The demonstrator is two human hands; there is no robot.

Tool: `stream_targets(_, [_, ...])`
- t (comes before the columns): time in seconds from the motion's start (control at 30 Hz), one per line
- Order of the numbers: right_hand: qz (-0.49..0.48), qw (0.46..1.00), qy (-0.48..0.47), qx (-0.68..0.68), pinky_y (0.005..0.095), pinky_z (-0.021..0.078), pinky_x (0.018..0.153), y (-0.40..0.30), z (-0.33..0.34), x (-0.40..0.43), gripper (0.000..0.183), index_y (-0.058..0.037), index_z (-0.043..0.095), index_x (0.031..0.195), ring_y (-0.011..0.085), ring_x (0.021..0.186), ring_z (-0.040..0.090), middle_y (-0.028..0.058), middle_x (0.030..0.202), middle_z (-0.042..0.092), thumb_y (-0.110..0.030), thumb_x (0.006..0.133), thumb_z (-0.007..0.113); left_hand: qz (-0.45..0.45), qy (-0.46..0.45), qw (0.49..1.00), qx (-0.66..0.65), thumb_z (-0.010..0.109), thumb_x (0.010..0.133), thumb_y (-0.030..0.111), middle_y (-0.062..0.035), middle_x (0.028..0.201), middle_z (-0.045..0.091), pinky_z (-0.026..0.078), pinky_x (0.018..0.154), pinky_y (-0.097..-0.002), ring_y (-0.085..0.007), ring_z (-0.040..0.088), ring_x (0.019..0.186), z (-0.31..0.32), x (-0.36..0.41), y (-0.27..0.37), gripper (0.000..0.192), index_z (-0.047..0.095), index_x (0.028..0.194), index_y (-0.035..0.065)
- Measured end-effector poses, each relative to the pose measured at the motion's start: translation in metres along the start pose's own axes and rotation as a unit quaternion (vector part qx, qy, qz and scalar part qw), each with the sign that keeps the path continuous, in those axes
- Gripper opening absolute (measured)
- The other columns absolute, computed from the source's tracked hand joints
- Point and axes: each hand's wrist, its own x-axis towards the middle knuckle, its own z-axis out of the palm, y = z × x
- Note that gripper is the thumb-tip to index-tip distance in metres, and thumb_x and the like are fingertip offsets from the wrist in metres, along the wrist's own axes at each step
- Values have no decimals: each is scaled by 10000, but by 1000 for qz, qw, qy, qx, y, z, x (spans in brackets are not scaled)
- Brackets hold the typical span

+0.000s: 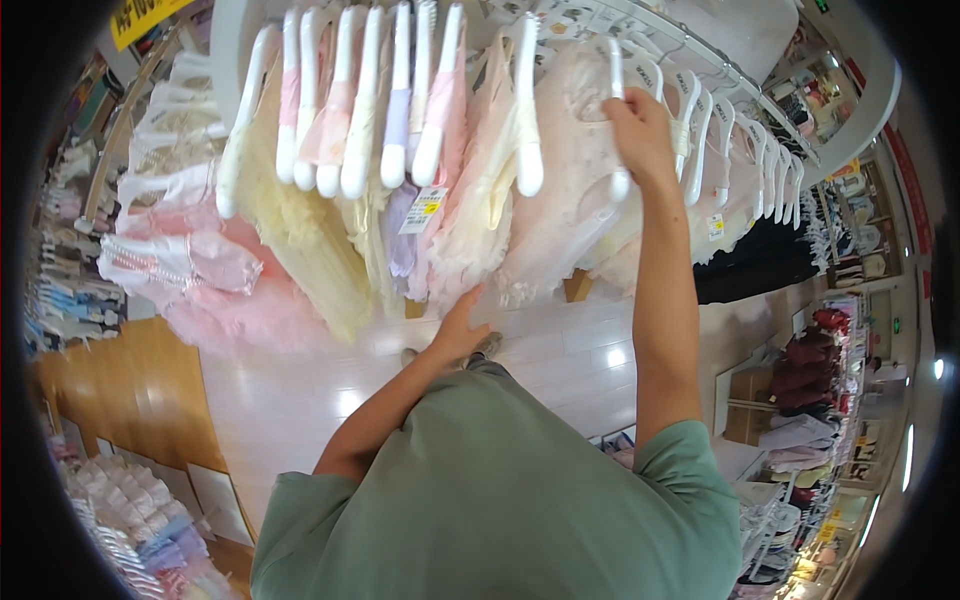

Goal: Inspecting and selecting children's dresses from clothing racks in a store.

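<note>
On the rack in front of me, my right hand is closed around a white plastic hanger that carries a pale pink tulle dress. Lower down, my left hand has its fingers apart, close under the hem of a pale peach ruffled dress; whether it touches the fabric I cannot tell. To the left hang a yellow tulle dress and a lilac garment beside a paper price tag.
A curved metal rail holds more white hangers on the right, with black garments below. Pink dresses hang at left above a wooden platform. Further racks of clothes stand at right. Pale glossy floor shows below.
</note>
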Motion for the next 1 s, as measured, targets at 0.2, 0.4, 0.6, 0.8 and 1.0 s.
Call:
stream_targets(0.2, [-20, 996, 4, 81, 225, 417, 643, -12, -56, -38, 210, 16, 673, 1016, 56, 729, 535, -6, 827, 635, -143, 881, 683, -132, 1, 989, -68, 702, 870, 106, -155, 1398, 553, 476, 988, -389, -270, 600, 1193, -29, -31, -35, 603, 473, 1427, 84])
stream_targets(0.4, [-21, 997, -7, 68, 202, 388, 692, 14, -117, -102, 175, 11, 669, 1056, 45, 745, 514, -27, 829, 610, -108, 938, 619, -197, 46, 974, -106, 683, 880, 67, -99, 1129, 675, 525, 814, -288, -159, 647, 897, -37, -74, -69, 433, 583, 1300, 39])
stream_targets(0.6, [-44, 997, -7, 55, 205, 366, 692, 63, -191, -153, 146, 11, 650, 1035, 51, 754, 482, -22, 816, 571, -101, 953, 607, -210, 129, 959, -139, 641, 880, 71, -90, 934, 701, 523, 747, -277, -141, 648, 799, -3, -114, -99, 345, 624, 1221, 18])
stream_targets(0.8, [-34, 993, -8, 112, 212, 379, 695, 107, -272, -198, 121, 11, 631, 1031, 57, 740, 478, -13, 819, 567, -71, 947, 602, -223, 149, 947, -177, 616, 890, 60, -105, 943, 707, 524, 759, -274, -156, 661, 823, 64, -128, -79, 348, 600, 1232, -2])
stream_targets(1.0, [-16, 989, -30, 144, 217, 381, 727, 158, -337, -239, 191, 19, 636, 1063, 66, 733, 469, -6, 801, 552, -117, 932, 617, -259, 131, 938, -191, 615, 914, 82, -94, 947, 706, 523, 782, -270, -153, 667, 852, 151, -139, -22, 342, 588, 1247, 10])
